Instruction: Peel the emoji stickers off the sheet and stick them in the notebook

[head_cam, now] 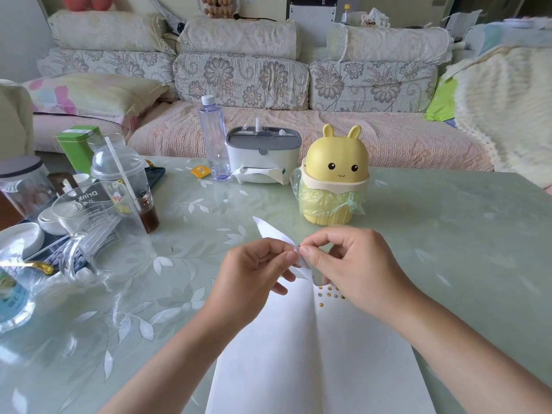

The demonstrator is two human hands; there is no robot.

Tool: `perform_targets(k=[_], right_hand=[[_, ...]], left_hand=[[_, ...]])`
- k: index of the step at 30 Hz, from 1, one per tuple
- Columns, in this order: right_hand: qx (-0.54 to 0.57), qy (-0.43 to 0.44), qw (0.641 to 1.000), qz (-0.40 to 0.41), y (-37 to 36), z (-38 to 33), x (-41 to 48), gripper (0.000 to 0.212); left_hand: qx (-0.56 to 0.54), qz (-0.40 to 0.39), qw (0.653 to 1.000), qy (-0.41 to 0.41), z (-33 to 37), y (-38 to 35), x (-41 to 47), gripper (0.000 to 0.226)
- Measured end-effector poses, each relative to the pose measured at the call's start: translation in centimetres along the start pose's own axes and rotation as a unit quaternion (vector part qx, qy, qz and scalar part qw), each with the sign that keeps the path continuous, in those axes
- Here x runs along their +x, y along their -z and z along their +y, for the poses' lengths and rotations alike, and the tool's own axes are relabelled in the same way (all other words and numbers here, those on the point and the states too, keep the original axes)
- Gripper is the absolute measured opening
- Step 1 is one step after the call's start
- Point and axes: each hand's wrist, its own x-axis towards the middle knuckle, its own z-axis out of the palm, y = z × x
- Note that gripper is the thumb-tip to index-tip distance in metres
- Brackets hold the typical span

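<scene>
Notebook (268, 354) lies open and flat on the table (448, 234), nearest you, both pages white. A small cluster of emoji stickers (328, 295) sits near the top of the right-hand page, just beside the fold.

Sticker sheet (270, 231): held in the air above the notebook's top edge, between your two hands. It is thin white backing paper, bowed and bent at the grip.

Left hand (254, 267): thumb and forefinger pinch the sheet, other fingers curled under.

Right hand (355, 264): thumb and forefinger tips pressed together on the sheet's edge, touching the left-hand fingertips. Whether a sticker is lifted there is too small to tell.

Handling, as judgement:
- Sheet is very light and limp, so it will fold or crease if you squeeze mid-sheet. Hold it close to the sticker being worked.
- Stickers are tiny and tacky on one face. Take one by its rim with a nail edge, not flat on the adhesive.
- Notebook pages are soft, so press gently when placing.
</scene>
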Motion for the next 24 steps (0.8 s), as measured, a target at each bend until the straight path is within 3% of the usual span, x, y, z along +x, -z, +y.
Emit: perform_targets(k=[8, 12, 14, 19, 24], right_hand=[[0.038, -0.051, 0.998, -0.025, -0.7, 0.3, 0.4, 0.015], [0.096, -0.076, 0.993, 0.005, -0.7, 1.1, 0.9, 0.012], [0.072, -0.080, 0.994, 0.013, -0.4, 2.0, 0.8, 0.013], [-0.109, -0.059, 0.992, -0.002, 0.5, 5.5, -0.6, 0.013], [-0.310, 0.049, 0.949, -0.040, 0.7, 8.8, -2.3, 0.010]], left_hand=[[0.033, -0.007, 0.999, 0.019, 0.0, 0.0, -0.1, 0.012], [0.076, 0.029, 0.994, 0.074, -0.4, 0.1, 0.1, 0.014], [0.123, 0.053, 0.984, 0.115, -0.9, 0.5, 0.4, 0.015], [0.392, 0.065, 0.898, 0.190, -1.6, 1.5, 0.5, 0.023], [0.570, 0.021, 0.797, 0.199, -1.8, 1.6, 0.5, 0.026]])
